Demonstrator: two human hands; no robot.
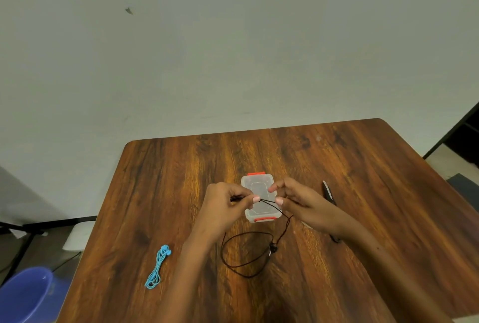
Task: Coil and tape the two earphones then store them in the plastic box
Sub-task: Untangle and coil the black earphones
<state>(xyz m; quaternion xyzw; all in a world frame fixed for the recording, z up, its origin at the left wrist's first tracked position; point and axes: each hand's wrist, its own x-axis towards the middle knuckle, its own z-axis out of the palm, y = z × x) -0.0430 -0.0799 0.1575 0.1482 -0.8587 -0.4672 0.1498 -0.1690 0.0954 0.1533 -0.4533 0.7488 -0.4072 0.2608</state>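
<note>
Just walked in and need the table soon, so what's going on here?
A person is working on the black earphones. Both hands, left and right, pinch the cord above the closed plastic box, while the rest hangs in a loose loop on the table. The blue earphones lie bundled to the left, untaped as far as I can see. A dark tool lies to the right.

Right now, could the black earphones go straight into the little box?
No. The plastic box has its lid on, red clips at both ends. The left hand and right hand hold the black earphones above it.
</note>
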